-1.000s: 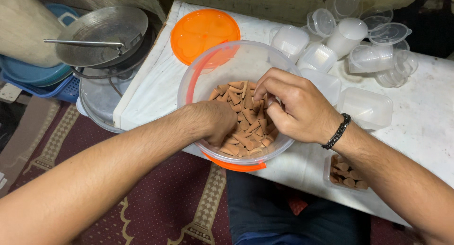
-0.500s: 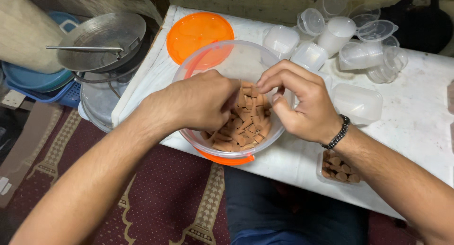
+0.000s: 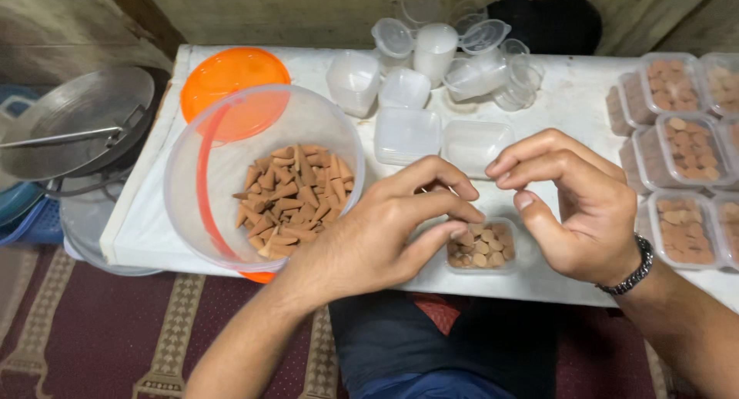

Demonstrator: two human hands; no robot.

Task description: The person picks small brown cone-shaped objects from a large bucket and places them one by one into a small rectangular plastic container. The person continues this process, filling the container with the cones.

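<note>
Hovering over a small clear box (image 3: 481, 247) at the near edge of the counter (image 3: 570, 99), both hands are now out of the big clear bowl (image 3: 262, 176), where a second ago they were buried among the brown cone pieces (image 3: 292, 199). That shift reads to me as a move from scooping to packing: cones taken from the bowl are being set upright in the little box, which already looks nearly full.

The left hand (image 3: 385, 233) sits at about nine o'clock of the box, fingers (image 3: 443, 180) curled and drawn together, with the thumb and forefinger tips right at the box's left rim. They seem to be touching or pinching a cone there, though I cannot tell for sure, since the hand hides the contact. The right hand (image 3: 577, 210), wearing a dark beaded bracelet (image 3: 633, 268), is at three o'clock of the box and just above it. Its fingers are bent into a loose claw, forefinger and thumb apart, and I see nothing between them.

The bowl lies at nine o'clock of the hands, tilted toward the person, with an orange lid (image 3: 231, 80) behind it at eleven o'clock. Empty clear boxes and lids (image 3: 431, 76) cluster at twelve o'clock. Filled boxes (image 3: 677, 130) stand stacked at two to three o'clock. A metal pan (image 3: 73, 122) rests off the counter at far nine o'clock.
</note>
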